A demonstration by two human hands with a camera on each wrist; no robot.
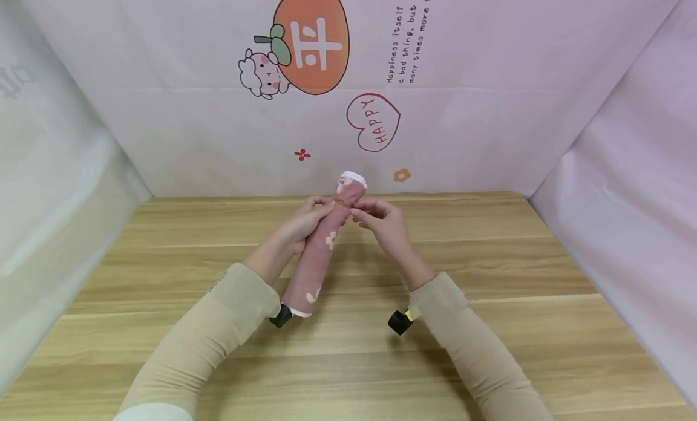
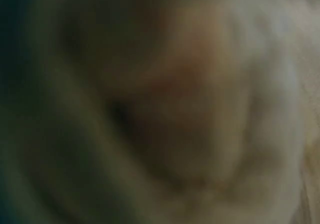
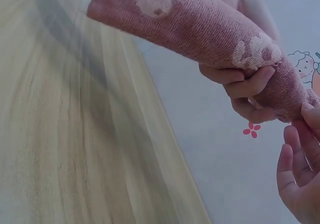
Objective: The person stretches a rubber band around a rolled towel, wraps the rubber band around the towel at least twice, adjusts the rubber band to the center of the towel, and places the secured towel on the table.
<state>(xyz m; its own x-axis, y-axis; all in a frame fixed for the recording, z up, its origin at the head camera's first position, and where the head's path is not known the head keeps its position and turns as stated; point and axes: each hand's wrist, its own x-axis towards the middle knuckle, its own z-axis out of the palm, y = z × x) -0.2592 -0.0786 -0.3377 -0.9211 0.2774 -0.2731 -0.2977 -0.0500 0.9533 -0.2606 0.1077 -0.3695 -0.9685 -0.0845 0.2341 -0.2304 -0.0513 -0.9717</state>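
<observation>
A rolled pink towel (image 1: 314, 265) with pale flower patterns and white edges is held up at a slant above the table. My left hand (image 1: 305, 224) grips it around its upper part, and the right wrist view shows those fingers (image 3: 255, 84) curled around the roll. A thin brownish band (image 1: 340, 202) circles the towel near its far end, where the cloth narrows and flares out again. Right at this band, my right hand (image 1: 388, 224) pinches with thumb and forefinger; its other fingers are loosely bent. Blur fills the left wrist view.
Below lies a wood-grain table (image 1: 490, 324). A white printed cloth (image 1: 468, 118) forms the back wall behind the table, and plain white cloth hangs at both sides. A black wrist-camera piece (image 1: 400, 322) sticks out under the right sleeve.
</observation>
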